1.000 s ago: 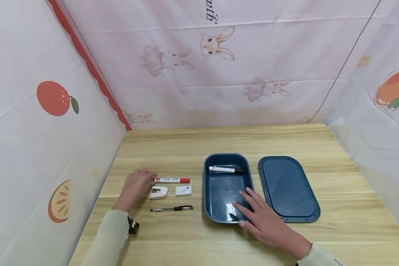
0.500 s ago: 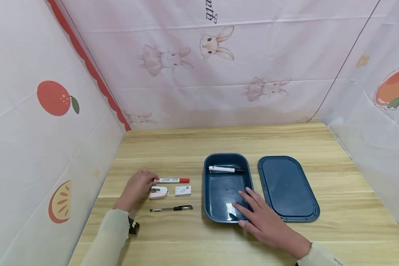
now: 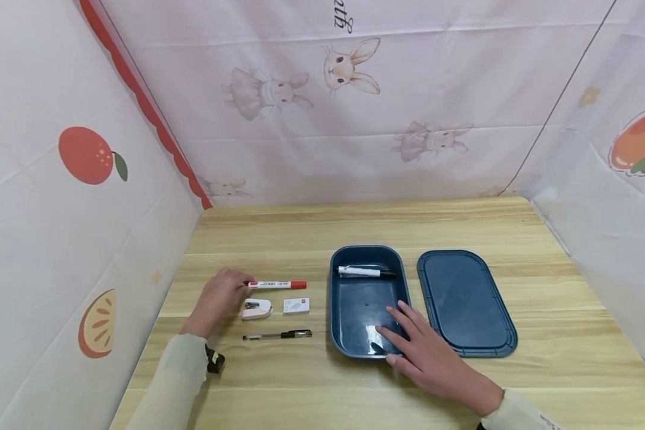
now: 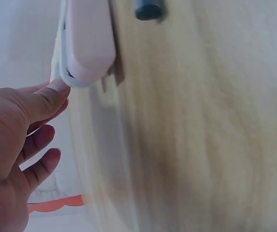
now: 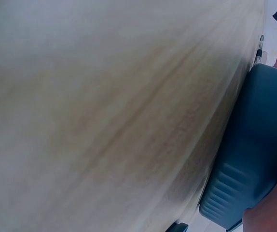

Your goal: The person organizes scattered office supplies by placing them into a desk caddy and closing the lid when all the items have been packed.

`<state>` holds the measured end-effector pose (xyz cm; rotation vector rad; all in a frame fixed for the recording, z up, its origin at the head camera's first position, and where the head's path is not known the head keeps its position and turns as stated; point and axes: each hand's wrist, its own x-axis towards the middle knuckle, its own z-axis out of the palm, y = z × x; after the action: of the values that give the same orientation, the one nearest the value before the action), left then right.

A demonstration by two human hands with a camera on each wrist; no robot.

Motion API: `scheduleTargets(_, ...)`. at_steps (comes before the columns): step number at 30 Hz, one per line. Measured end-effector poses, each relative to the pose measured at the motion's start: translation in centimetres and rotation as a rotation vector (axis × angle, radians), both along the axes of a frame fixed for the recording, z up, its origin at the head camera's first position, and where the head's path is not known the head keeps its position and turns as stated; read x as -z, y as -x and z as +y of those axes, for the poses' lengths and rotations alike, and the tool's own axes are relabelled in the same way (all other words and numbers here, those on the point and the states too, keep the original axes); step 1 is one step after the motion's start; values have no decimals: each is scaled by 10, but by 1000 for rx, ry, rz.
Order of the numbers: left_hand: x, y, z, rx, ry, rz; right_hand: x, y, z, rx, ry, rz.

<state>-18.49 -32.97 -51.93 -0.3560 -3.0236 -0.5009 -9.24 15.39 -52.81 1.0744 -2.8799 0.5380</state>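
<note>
In the head view my left hand pinches the left end of a red-capped white marker. A small white stapler lies just below it, with a small white box to the stapler's right. Nearer me is a black-capped pen. In the left wrist view the stapler stands before my fingertips and the marker is hidden. Fingers spread, my right hand rests over the near right rim of a dark blue plastic box, which holds a white marker with a black cap.
Flat on the wooden table, right of the box, lies its dark blue lid. Printed cloth walls enclose the table at the back and both sides.
My left hand and the red-capped marker have shifted slightly away from the stapler, towards the back. The right hand keeps its place on the box.
</note>
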Motion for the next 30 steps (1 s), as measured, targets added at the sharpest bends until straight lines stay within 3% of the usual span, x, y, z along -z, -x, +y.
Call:
scheduleTargets(8,-13,1,3,-7,-68,21,-2,0,1,-8,-2,-8)
scheduleTargets(17,-33,5,25,-75,-107,-100,-1,-1,0,-4,5,-14)
scheduleTargets(26,-52,7,59,-16,-178,-87,0,0,1,-13,9,-10)
scheduleTargets(30,-56,7,70,-2,-123,-66,1,0,0,-21,3,-2)
